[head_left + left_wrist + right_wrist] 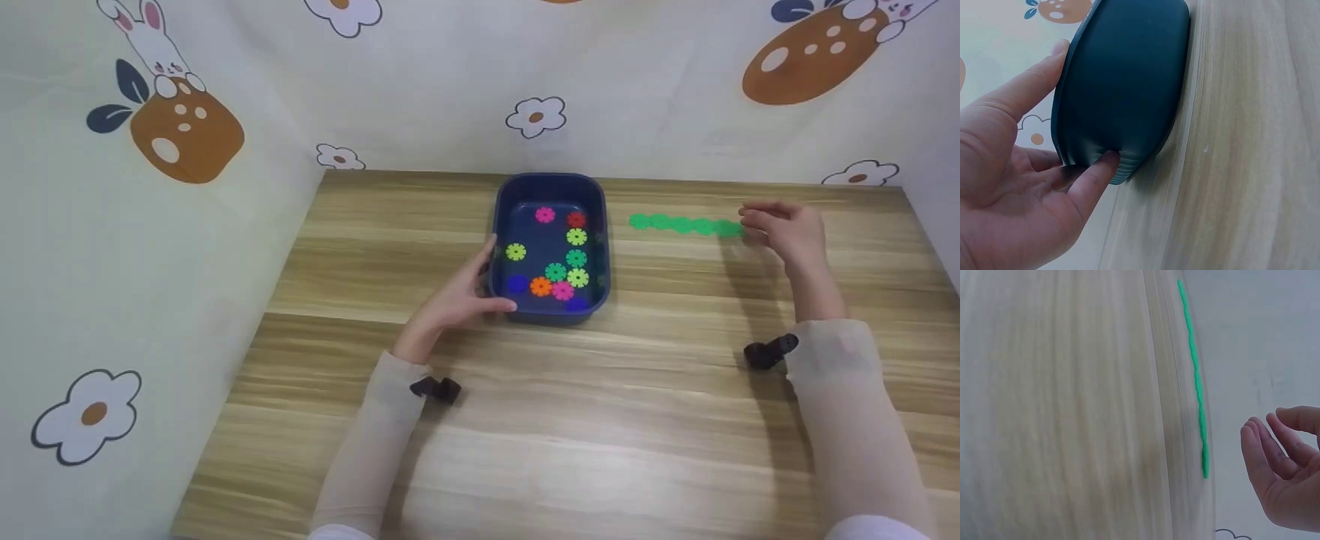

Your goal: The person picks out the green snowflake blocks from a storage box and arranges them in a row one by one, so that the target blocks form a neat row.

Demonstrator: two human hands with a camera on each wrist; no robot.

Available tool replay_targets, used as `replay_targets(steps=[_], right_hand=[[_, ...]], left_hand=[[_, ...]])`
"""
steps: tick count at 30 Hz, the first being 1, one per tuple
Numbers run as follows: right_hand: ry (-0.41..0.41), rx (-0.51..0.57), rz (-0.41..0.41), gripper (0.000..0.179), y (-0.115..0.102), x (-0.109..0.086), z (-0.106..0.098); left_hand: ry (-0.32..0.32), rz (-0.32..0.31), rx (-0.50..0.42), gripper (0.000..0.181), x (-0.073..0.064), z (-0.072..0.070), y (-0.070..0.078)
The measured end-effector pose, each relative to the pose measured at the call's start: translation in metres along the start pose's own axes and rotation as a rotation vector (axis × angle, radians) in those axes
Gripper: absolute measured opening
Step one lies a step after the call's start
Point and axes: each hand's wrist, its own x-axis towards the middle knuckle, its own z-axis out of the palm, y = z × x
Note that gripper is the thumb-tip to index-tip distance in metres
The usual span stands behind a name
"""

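Note:
A dark blue plastic box [555,318] stands on the table with several small notched discs [576,237] inside, in pink, red, yellow, green, orange and blue. My left hand [461,296] grips its near left side, the thumb at the near corner. From the left wrist view, the fingers and thumb of that hand [1022,185] press the box's outer wall [1123,73]. To the right of the box lies a strip of linked green discs [679,224]. At its right end hovers my right hand [796,232]. Fingers loosely bent, this hand [1289,469] is apart from the strip [1196,377].
The wood-grain table [600,435] meets a patterned cloth backdrop [435,90] just behind the box and strip. Cloth also rises along the left side. Small black cameras [442,388] sit on both wrists.

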Motion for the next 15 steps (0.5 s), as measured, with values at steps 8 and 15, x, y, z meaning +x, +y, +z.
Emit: replay_targets(steps=[8, 15], right_hand=[[-0.031, 0.031, -0.054, 0.013, 0.001, -0.004, 0.013], [-0.071, 0.038, -0.089, 0.012, 0.003, -0.007, 0.024]], left_hand=[[0.002, 0.007, 0.017, 0.112, 0.0, 0.0, 0.0], [-0.003, 0.018, 0.001, 0.112, 0.0, 0.0, 0.0]])
